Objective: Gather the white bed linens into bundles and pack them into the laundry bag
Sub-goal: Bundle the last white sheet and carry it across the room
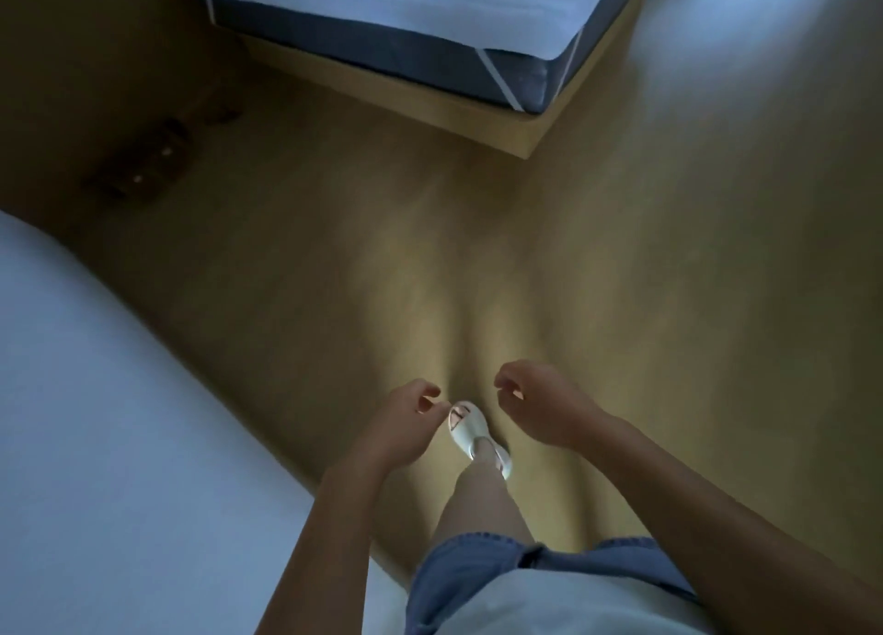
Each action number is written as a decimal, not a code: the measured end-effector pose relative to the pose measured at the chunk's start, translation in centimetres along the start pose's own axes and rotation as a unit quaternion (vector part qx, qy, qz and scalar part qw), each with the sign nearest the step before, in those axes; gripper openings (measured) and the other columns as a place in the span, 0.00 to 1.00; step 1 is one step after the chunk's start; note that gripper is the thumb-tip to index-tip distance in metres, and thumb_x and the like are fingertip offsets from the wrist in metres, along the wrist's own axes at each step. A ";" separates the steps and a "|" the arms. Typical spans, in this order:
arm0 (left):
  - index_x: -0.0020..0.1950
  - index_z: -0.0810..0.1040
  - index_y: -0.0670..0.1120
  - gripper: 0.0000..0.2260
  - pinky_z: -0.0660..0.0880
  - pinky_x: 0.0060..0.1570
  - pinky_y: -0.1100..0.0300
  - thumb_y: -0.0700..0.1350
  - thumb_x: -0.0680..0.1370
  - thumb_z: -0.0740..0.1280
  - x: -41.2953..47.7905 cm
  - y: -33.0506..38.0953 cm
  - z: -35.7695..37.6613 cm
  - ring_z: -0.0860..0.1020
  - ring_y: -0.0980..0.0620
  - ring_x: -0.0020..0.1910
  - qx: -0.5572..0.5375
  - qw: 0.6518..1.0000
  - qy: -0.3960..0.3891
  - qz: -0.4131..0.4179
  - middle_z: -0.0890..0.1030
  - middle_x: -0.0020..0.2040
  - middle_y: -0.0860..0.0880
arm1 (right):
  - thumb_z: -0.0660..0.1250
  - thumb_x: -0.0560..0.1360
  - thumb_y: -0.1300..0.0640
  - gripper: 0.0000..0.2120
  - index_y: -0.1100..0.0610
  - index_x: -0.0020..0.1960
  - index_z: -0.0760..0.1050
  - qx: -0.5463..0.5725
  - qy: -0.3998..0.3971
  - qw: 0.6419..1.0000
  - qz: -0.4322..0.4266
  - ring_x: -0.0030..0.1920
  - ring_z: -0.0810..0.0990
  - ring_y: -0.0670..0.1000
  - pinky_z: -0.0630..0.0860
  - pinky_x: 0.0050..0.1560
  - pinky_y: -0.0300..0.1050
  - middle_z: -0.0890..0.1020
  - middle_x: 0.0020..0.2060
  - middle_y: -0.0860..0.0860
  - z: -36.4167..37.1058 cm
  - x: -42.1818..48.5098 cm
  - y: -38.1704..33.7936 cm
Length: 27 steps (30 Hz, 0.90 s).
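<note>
Both empty and loosely curled, the left hand (400, 426) and right hand (544, 407) hang apart above the tan floor (621, 300); blurred white bed linen (81, 419) runs off-frame left.

So the far side is taken up by a mattress (382, 3), set on a bed base (406, 94), with its corner pointed toward the middle. Another bed (95, 419) is found near left. The floor (430, 252) is left between them. The left hand (401, 424) and right hand (544, 405) are held apart up front, with a foot (473, 434) planted on the floor between them.
</note>
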State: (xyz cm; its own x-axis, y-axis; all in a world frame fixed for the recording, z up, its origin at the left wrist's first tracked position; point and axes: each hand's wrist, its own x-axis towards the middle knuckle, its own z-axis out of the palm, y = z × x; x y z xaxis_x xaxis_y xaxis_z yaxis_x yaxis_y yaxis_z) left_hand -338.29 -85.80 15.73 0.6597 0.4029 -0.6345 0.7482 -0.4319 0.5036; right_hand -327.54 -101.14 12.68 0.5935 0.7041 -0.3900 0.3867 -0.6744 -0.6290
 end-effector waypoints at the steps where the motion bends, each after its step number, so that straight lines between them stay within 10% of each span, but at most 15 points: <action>1: 0.65 0.73 0.41 0.15 0.70 0.51 0.62 0.46 0.80 0.64 2.3 -0.1 -1.7 0.75 0.50 0.53 -0.005 1.000 0.002 0.001 0.77 0.59 0.43 | 0.59 0.76 0.58 0.09 0.60 0.49 0.77 -0.004 -0.002 1.000 -0.005 0.47 0.77 0.55 0.75 0.49 0.50 0.80 0.45 0.53 -0.7 2.8 -0.8; 27: 0.63 0.73 0.38 0.14 0.67 0.46 0.65 0.43 0.80 0.63 52.3 13.4 -46.6 0.75 0.48 0.53 -0.067 0.994 0.064 -0.052 0.78 0.57 0.41 | 0.59 0.77 0.56 0.10 0.58 0.53 0.76 -0.045 -0.053 0.992 -0.100 0.47 0.77 0.54 0.75 0.47 0.47 0.78 0.47 0.52 -25.8 69.6 -19.2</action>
State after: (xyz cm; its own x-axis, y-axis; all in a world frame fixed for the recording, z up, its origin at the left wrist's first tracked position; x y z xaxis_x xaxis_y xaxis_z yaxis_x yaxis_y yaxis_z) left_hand -290.49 -32.87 16.64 0.5747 0.5432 -0.6121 0.8106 -0.2748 0.5172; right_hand -275.47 -44.87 14.97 0.4225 0.8425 -0.3341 0.5547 -0.5319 -0.6398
